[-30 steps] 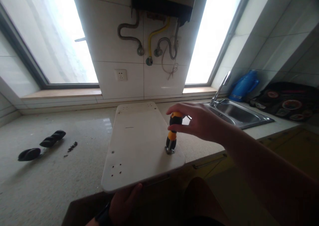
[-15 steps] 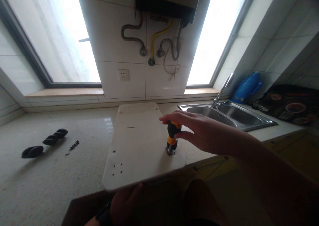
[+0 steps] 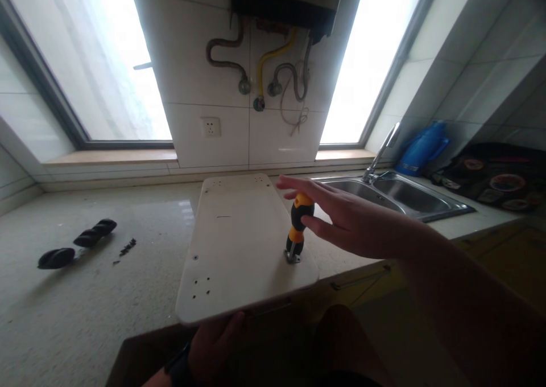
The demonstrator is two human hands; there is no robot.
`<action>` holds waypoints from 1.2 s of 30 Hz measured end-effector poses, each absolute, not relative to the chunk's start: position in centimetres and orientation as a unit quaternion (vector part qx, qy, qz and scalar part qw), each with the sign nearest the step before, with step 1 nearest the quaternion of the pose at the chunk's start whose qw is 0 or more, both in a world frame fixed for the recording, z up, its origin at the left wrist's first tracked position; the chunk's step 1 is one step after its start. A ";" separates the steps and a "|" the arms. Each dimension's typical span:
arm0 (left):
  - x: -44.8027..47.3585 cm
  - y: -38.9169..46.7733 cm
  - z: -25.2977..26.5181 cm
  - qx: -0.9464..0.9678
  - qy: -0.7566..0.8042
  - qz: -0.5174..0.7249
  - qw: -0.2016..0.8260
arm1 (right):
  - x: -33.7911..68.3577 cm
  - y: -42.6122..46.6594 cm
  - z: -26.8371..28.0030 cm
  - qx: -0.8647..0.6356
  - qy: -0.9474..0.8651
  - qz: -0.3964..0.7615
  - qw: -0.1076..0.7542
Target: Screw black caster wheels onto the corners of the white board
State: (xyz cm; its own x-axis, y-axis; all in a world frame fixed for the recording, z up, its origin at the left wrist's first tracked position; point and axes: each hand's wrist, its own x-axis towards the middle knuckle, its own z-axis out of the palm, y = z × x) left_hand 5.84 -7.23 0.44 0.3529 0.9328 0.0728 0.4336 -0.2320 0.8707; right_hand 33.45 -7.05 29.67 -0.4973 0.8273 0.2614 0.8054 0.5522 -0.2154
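Observation:
My right hand (image 3: pixel 345 213) has its fingers stretched out around the upper part of a stubby yellow-and-black screwdriver (image 3: pixel 302 210); the thumb touches the handle. The screwdriver stands nearly upright, its shaft down at a small metal plate on a black caster (image 3: pixel 294 243). That caster sits at the right front of a white board (image 3: pixel 243 245) with rounded corners and several drilled holes. Under the board's front edge, in shadow, my left hand (image 3: pixel 213 341) grips the edge, with one digit showing against it and the other fingers hidden.
Several black casters (image 3: pixel 55 258) and a small heap of dark screws (image 3: pixel 128 246) lie on the counter (image 3: pixel 145 307) at left. At right are a steel sink (image 3: pixel 460 209) with a faucet (image 3: pixel 379 153), a blue flask (image 3: pixel 424 148) and a dark bag (image 3: pixel 495 173). Pipes (image 3: pixel 226 62) hang behind.
The fingers of my right hand have lifted and straightened, uncovering the yellow top of the screwdriver, which leans slightly further right. My left hand and the board stay in place.

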 end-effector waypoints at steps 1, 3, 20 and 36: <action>5.9 -7.2 0.6 0.720 0.476 0.312 0.398 | 33.6 -7.0 29.8 -0.452 -0.873 0.069 0.171; 5.8 -7.2 0.7 0.722 0.474 0.306 0.402 | 33.7 -6.8 29.8 -0.443 -0.874 0.085 0.182; 5.9 -7.2 0.2 0.719 0.465 0.307 0.415 | 33.8 -6.4 30.6 -0.469 -0.866 0.082 0.151; 5.8 -7.2 0.1 0.707 0.473 0.302 0.430 | 32.2 -7.1 30.5 -0.528 -0.837 -0.078 0.126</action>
State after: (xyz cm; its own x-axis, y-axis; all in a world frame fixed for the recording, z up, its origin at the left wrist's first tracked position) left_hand 5.82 -7.19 0.07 0.3706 0.9285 0.0212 0.4087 -0.1836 0.8940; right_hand 32.23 -7.09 30.54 -0.4118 0.8631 0.2923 0.9022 0.4313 -0.0027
